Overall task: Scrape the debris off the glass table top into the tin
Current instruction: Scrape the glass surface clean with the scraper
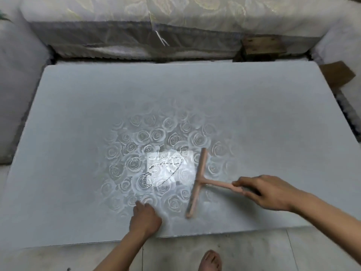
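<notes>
The glass table top (pixel 78 114) is grey with a rose pattern in its middle. Thin dark lines of debris (pixel 162 173) curve across a bright reflection near the centre. A pink T-shaped scraper (pixel 197 184) lies with its long blade on the glass just right of the debris. My right hand (pixel 265 190) grips the scraper's handle from the right. My left hand (pixel 145 216) rests on the glass near the front edge, fingers pointing away from me. No tin is in view.
A sofa with pale floral covers (pixel 175 20) runs along the far side of the table. Cardboard pieces (pixel 338 75) lie at the right corner. Tiled floor (pixel 254 251) and a bare foot (pixel 210 261) lie in front of the table.
</notes>
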Demonstrator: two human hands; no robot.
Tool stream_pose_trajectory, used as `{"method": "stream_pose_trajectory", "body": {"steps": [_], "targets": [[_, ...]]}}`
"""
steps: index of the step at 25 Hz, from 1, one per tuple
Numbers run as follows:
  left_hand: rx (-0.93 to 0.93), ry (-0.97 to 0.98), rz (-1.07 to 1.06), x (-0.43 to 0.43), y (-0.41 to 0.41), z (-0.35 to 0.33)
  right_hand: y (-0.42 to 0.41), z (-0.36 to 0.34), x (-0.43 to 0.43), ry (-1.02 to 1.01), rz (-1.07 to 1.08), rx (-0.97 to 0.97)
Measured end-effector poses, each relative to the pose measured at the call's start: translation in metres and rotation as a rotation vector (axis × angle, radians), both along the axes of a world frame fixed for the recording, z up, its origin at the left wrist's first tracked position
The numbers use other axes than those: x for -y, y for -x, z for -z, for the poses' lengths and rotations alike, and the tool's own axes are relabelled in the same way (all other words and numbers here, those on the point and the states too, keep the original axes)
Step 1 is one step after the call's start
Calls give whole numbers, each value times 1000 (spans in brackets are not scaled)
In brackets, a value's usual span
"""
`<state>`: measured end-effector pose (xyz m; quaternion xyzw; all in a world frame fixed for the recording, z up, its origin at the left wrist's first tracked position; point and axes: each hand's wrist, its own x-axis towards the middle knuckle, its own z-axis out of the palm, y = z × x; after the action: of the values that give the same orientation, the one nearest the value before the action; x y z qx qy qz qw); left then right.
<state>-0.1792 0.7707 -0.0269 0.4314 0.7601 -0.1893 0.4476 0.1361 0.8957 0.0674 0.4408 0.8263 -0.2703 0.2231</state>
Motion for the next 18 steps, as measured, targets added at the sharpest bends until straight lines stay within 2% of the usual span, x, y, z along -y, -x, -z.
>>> {"method": "stream_pose_trajectory", "body": {"steps": [3,5,7,10,15,18], "targets": [[-65,30,-119,-10,-18,9,56,30,-9,88,-187,-135],[-94,51,-159,-15,-22,16,60,32,-25,41,-304,-205],[-129,51,-177,-16,-23,22,30,14,-60,20,-328,-174],[-131,58,-182,-13,-26,24,-9,-3,-95,72,-284,-30],[-111,99,-200,-20,-26,22,66,28,-75,98,-392,-152],[-115,119,-204,-23,-24,19,37,15,-93,10,-425,-191]]}}
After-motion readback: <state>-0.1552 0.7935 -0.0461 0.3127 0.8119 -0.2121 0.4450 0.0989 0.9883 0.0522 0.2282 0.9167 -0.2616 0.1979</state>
